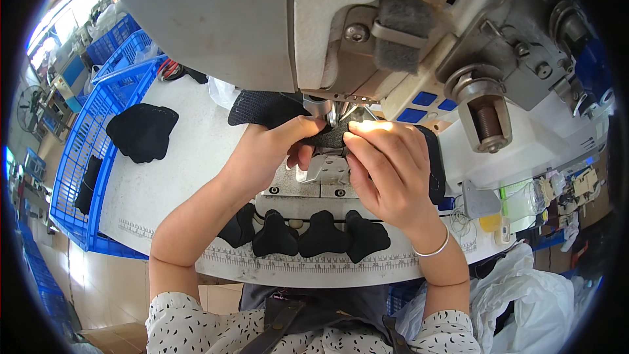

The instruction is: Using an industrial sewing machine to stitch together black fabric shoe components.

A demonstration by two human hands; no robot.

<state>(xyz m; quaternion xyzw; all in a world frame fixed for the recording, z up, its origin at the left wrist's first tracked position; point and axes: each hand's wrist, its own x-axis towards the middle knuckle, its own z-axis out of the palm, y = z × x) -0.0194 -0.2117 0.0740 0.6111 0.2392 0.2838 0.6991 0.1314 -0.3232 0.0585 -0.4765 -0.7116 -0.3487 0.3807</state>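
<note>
Presently both hands pinch a black mesh fabric piece (275, 110) under the sewing machine's presser foot (332, 117). The left hand (262, 154) has thumb and fingers closed on its near edge; the right hand (386, 170) presses it flat with fingertips together, just beside the needle. A row of small black cut pieces (314, 235) lies at the table edge (196, 157). Judgement: good practice keeps fingertips clear of the needle and the fabric taut and flat.

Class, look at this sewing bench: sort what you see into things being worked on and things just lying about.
In use:
left hand
right hand
black mesh fabric piece under the needle
grey sewing machine

Lying about:
row of small black cut pieces
black fabric stack
blue plastic crate
white plastic bag
</note>
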